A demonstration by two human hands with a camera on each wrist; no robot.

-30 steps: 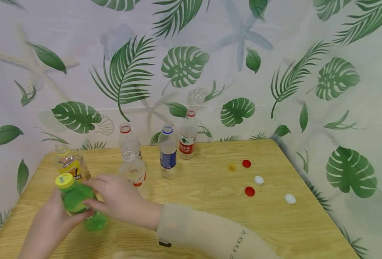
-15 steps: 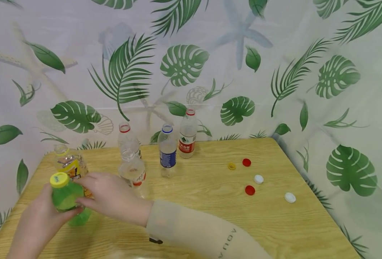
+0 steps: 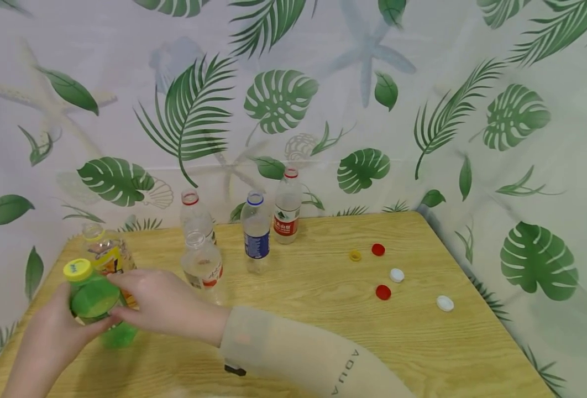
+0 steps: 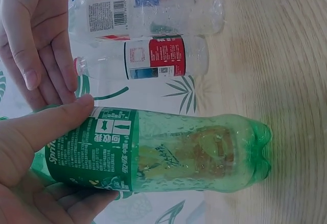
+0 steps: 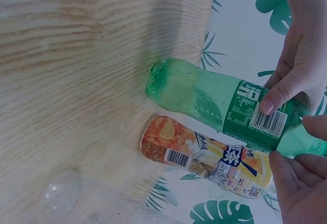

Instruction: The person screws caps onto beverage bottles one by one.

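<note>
My left hand (image 3: pixel 50 337) grips a green Sprite bottle (image 3: pixel 94 298) around its label, thumb on the near side. A yellow cap (image 3: pixel 78 269) sits on its neck. The bottle leans a little; whether its base touches the wooden table (image 3: pixel 323 342) I cannot tell. My right hand (image 3: pixel 174 301) is close against the bottle's upper right side. In the left wrist view, the right hand's fingers (image 4: pixel 48 55) look mostly straight and loose. Just behind the green bottle stands an uncapped tea bottle (image 5: pixel 204 157) with an orange and yellow label.
Several clear uncapped bottles stand towards the back: one with a blue ring (image 3: pixel 256 237), one with a red label (image 3: pixel 287 215), and a nearer one (image 3: pixel 202 265). Loose red, white (image 3: pixel 445 303) and yellow (image 3: pixel 355 255) caps lie on the right. A leaf-patterned sheet (image 3: pixel 398 110) hangs behind.
Both hands have moved left with the green bottle, now in front of the tea bottle. The other bottles and the loose caps stay where they were.
</note>
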